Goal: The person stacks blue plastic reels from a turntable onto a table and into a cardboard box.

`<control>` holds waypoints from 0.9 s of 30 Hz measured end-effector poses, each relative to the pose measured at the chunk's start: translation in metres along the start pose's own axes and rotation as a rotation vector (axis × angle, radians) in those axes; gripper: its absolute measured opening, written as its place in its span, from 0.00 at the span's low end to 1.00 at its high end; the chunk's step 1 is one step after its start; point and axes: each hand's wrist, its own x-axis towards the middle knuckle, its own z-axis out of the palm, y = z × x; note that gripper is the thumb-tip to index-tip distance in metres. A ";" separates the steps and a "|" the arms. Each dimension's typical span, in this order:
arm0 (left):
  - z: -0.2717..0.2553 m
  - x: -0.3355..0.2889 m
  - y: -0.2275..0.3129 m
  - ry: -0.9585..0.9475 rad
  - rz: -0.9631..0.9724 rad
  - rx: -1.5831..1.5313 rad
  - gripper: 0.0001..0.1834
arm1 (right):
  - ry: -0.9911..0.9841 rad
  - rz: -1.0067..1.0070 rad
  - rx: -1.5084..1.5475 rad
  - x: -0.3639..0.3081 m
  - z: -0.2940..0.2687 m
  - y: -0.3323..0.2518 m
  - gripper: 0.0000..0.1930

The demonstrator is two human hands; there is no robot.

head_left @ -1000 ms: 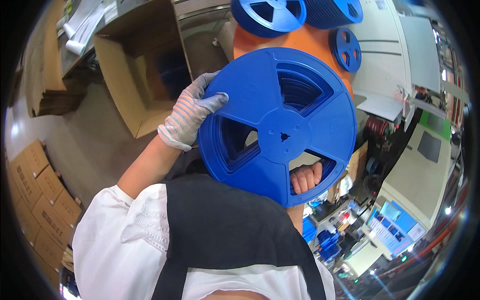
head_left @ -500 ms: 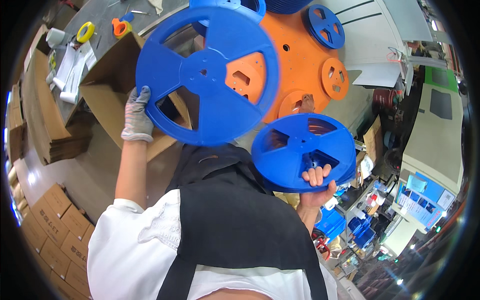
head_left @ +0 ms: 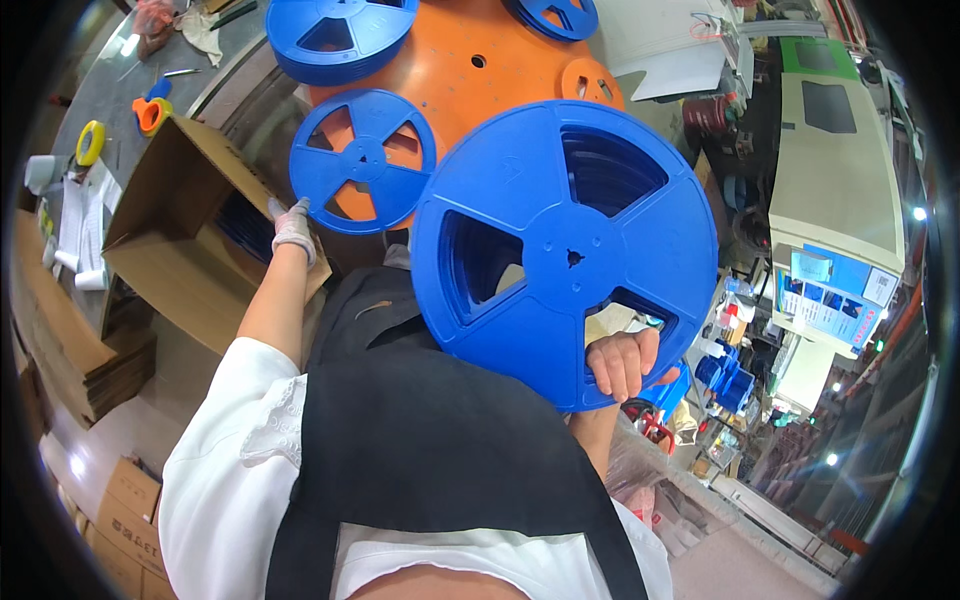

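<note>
My left hand [head_left: 292,228], in a pale work glove, pinches the lower left edge of a single blue reel flange [head_left: 345,188]. This round plate has three window cut-outs and hangs over the near left edge of an orange round table [head_left: 480,98]. On the right, my bare right hand [head_left: 622,366] grips a thick stack of blue reel flanges [head_left: 565,345], its fingers hooked through the lower window. The stack is tilted up, its top face close to the camera. Beside my left hand, an open cardboard box [head_left: 165,262] holds dark blue discs [head_left: 245,228].
Another stack of blue flanges [head_left: 340,62] stands on the orange table, with more blue flanges [head_left: 560,18] and an orange disc [head_left: 590,82] farther right. A grey bench [head_left: 120,110] carries yellow tape [head_left: 90,143] and an orange tape dispenser [head_left: 150,115]. Flattened cardboard [head_left: 85,360] is stacked at left.
My left hand has moved the single flange down and away from the camera, toward the table edge. The right hand's stack has come up and nearer the camera, turning its face more toward me.
</note>
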 end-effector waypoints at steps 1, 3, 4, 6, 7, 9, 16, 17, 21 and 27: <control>-0.004 -0.003 -0.001 -0.025 0.078 0.040 0.43 | -0.036 0.018 0.022 0.005 0.001 0.003 0.18; -0.025 -0.011 -0.008 -0.053 0.234 0.130 0.45 | -0.116 0.062 0.065 0.014 0.003 0.010 0.19; -0.034 -0.016 -0.009 -0.066 0.310 0.176 0.47 | -0.131 0.080 0.079 0.018 0.002 0.012 0.19; -0.054 -0.016 -0.018 -0.067 0.260 0.127 0.43 | -0.154 0.116 0.108 0.022 0.004 0.019 0.19; -0.065 -0.005 -0.031 -0.067 0.224 0.099 0.42 | -0.135 0.126 0.130 0.023 0.005 0.022 0.19; -0.078 -0.012 -0.041 -0.084 0.169 0.003 0.37 | -0.073 0.132 0.143 0.025 0.008 0.024 0.19; -0.099 -0.030 -0.055 -0.239 0.026 -0.020 0.26 | 0.115 0.140 0.083 0.012 0.002 0.020 0.20; -0.097 -0.032 -0.058 -0.226 0.071 -0.001 0.24 | 0.170 0.138 0.072 0.008 -0.001 0.019 0.19; -0.073 -0.035 -0.047 -0.239 0.139 0.130 0.20 | 0.505 0.083 0.038 -0.002 -0.009 0.013 0.19; 0.059 -0.064 -0.011 -0.356 0.591 0.525 0.16 | 0.820 -0.136 -0.022 -0.020 -0.041 -0.025 0.17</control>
